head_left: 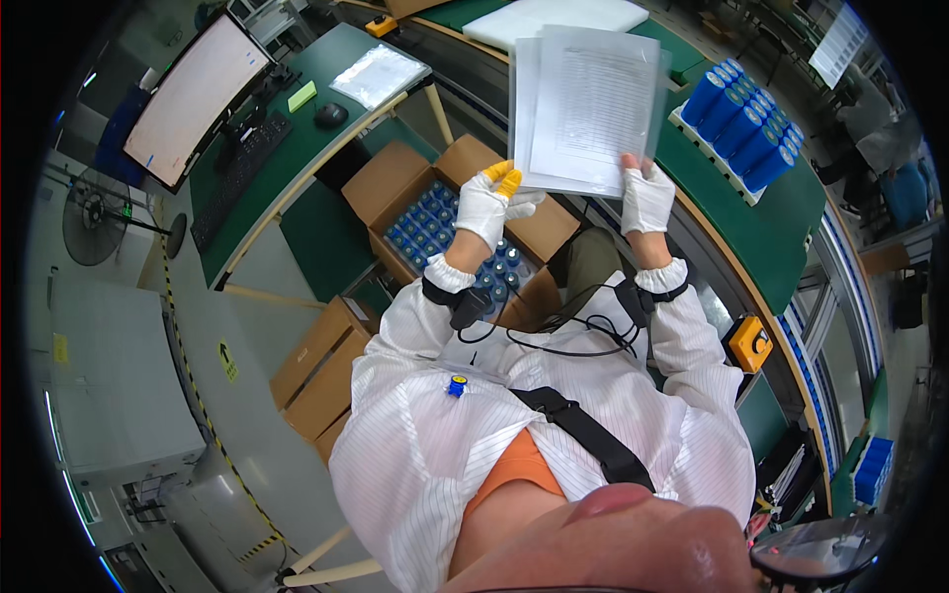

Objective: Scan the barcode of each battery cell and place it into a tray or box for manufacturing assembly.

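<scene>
Printed sheets in clear plastic sleeves [593, 109] are raised in front of me, fanned a little apart. My right hand [648, 201], in a white glove, grips their lower right corner with its bare thumb on the front. At the lower left corner, my left hand [486, 206] pinches the edge between yellow-tipped glove fingers, while its other fingers stretch beneath the sheets. Below the left hand, an open cardboard box [395, 183] holds several rows of blue cylindrical cells [423, 219]. The left wrist partly hides them.
A monitor [203, 94], keyboard [237, 178] and mouse [331, 116] occupy the left desk. Blue cylinders [741, 124] stand in a white tray on the right bench, near a yellow button box [749, 344]. Closed cartons [321, 371] and a fan [99, 215] are at left. Cables hang between my wrists.
</scene>
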Motion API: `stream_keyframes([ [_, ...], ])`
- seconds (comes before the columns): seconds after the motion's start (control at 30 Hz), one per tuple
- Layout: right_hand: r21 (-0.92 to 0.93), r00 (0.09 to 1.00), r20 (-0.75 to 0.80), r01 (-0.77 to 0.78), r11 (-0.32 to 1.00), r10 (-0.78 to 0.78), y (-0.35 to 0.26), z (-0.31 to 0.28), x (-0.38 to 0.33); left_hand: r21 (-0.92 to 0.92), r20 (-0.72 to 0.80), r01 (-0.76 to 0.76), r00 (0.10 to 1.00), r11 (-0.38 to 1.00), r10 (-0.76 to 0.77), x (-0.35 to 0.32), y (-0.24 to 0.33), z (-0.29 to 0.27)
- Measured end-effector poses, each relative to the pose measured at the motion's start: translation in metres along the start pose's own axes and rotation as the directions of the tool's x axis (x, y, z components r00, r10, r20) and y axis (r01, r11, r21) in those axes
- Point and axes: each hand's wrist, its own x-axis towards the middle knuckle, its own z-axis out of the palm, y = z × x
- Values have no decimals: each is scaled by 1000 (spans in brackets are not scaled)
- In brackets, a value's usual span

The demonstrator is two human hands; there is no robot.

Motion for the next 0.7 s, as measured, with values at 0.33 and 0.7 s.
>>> stream_keyframes([
  [0.33, 141, 931, -363, 10, 990, 42, -28, -114, 18, -271, -337, -279, 924, 921, 181, 115, 29, -64],
  [0.7, 28, 770, -607, -227, 974, 196, -7, -321, 56, 935, -37, 223, 835, -276, 549, 276, 85, -271],
])
